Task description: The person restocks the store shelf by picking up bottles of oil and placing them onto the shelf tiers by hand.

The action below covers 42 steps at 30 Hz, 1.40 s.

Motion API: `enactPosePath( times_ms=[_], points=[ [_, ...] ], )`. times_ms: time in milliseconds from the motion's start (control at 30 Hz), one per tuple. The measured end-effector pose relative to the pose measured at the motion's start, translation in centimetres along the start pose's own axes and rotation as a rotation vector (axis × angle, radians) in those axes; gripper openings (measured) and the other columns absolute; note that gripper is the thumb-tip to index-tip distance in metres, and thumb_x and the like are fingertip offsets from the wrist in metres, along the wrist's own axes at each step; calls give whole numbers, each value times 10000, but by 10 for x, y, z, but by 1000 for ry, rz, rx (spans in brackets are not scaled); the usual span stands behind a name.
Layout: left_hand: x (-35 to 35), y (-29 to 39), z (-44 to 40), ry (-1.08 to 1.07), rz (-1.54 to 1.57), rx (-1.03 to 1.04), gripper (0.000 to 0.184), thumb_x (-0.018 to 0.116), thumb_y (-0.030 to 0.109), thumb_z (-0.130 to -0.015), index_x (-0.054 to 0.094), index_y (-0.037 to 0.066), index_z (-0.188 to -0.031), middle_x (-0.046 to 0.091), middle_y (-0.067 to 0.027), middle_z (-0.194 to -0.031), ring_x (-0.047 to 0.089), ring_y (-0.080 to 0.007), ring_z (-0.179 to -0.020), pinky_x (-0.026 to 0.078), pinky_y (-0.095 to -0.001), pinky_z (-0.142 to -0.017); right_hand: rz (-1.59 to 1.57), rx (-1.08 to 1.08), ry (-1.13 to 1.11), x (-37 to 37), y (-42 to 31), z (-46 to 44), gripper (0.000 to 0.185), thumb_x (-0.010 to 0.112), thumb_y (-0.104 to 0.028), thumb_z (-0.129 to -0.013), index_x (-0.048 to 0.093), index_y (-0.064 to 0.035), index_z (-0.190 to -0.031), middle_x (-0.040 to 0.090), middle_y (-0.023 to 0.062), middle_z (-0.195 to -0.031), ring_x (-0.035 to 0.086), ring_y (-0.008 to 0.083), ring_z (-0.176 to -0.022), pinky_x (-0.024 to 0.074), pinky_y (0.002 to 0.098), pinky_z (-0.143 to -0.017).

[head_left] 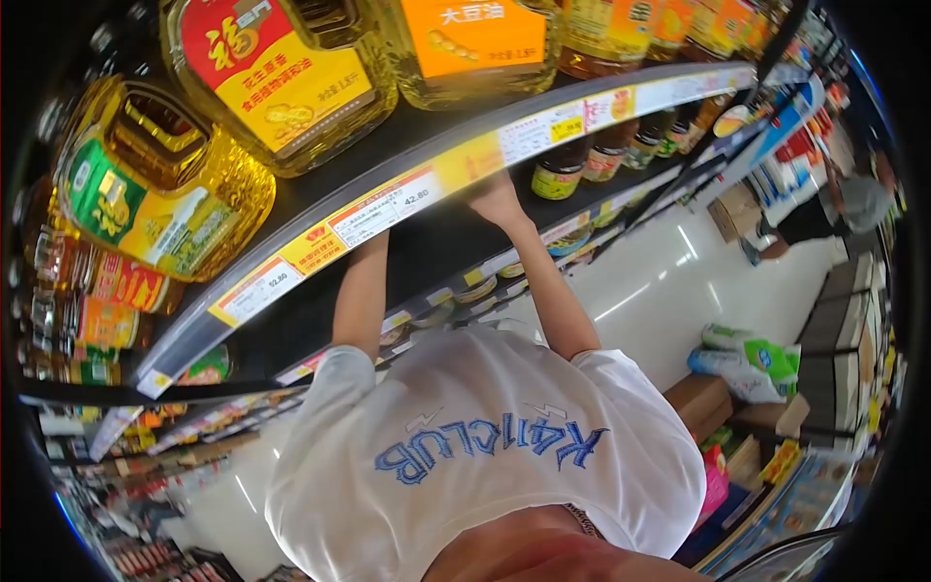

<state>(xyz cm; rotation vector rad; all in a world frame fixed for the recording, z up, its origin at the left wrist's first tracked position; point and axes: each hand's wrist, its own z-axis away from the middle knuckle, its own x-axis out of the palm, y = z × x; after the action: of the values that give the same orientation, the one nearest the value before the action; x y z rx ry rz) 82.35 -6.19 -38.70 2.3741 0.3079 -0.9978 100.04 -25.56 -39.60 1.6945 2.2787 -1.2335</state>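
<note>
Both my arms reach into the lower shelf, below the price-tag strip (465, 167) of the upper shelf. My right hand (497, 199) shows only in part at the strip's lower edge, near a small jar with a green label (560, 173); its fingers are hidden. My left hand is out of sight behind the strip, with only the forearm showing. Above the strip stand a large oil bottle with a red and yellow label (276, 82), one with an orange label (472, 37) and one with a green and yellow label (155, 184).
More oil bottles (621, 34) stand along the upper shelf, and jars line the lower one. A person (858, 206) is in the aisle at the right, near a cardboard box (734, 213). Green and white packages (747, 364) lie on boxes at the right.
</note>
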Motion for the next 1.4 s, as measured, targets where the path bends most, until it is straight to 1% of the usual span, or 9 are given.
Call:
enactPosePath(
  times_ms=[233,433,567,733,767,867,1033,1200,1400],
  points=[
    [0,29,46,118,-186,196,254,591,326,-953,674,108,-1054,682,-132,-979,646,-331,-900,512,-432,-836,-686,343,-394,22,-10,13,936,970,-275,-602,485,-3,-1355,583,181,-1308,550,293,-1252,432,396,-1058],
    [-41,40,56,-183,167,-351,460,655,372,-945,622,52,-1273,621,-150,-1306,558,-310,-1221,433,-401,-1034,-773,390,-366,32,-30,19,813,970,-178,-608,526,43,-1252,645,159,-1194,637,220,-1078,523,344,-926],
    [-74,56,72,-37,440,-515,463,591,345,-996,594,2,-1307,596,-150,-1353,519,-274,-1279,394,-379,-1081,-1029,511,-360,11,-89,24,800,936,-118,-644,496,31,-1294,638,150,-1204,630,230,-1093,515,347,-941],
    [-174,135,112,130,818,-818,654,569,369,-1015,371,-31,-1493,454,-153,-1487,405,-236,-1376,282,-350,-1162,-1136,786,-647,-8,-162,38,730,818,-343,-818,471,11,-1354,620,148,-1240,589,223,-1160,466,346,-990],
    [-169,124,133,271,880,-701,602,604,278,-991,395,-12,-1475,519,-155,-1404,489,-228,-1279,390,-345,-1078,-1137,803,-715,-5,-170,46,707,789,-376,-849,477,9,-1353,621,150,-1244,587,226,-1164,460,345,-993],
    [-172,120,189,512,1028,-775,774,650,235,-963,217,17,-1567,408,-164,-1500,435,-252,-1351,365,-359,-1122,-1041,778,-836,1,-203,73,645,675,-456,-936,498,15,-1339,622,148,-1252,581,223,-1172,440,339,-1003],
    [-201,108,278,687,1575,-996,599,663,362,-943,452,30,-1396,616,-145,-1254,638,-269,-1115,538,-407,-944,-853,559,-1012,30,-236,120,633,498,-558,-1007,552,3,-1297,627,106,-1210,570,195,-1132,422,339,-1002],
    [-255,82,354,628,1731,-1146,596,638,505,-917,542,70,-1313,683,-119,-1146,690,-260,-1007,557,-431,-916,-816,766,-1089,50,-313,157,427,642,-441,-956,611,-87,-1194,612,7,-1040,556,93,-934,434,238,-793],
    [-315,30,457,702,1848,-1094,538,616,492,-942,553,105,-1310,708,-101,-1108,706,-245,-957,581,-421,-868,-990,660,-1054,107,-401,233,235,600,-273,-1004,585,-68,-1119,610,2,-996,548,99,-943,424,257,-857]
  ],
)
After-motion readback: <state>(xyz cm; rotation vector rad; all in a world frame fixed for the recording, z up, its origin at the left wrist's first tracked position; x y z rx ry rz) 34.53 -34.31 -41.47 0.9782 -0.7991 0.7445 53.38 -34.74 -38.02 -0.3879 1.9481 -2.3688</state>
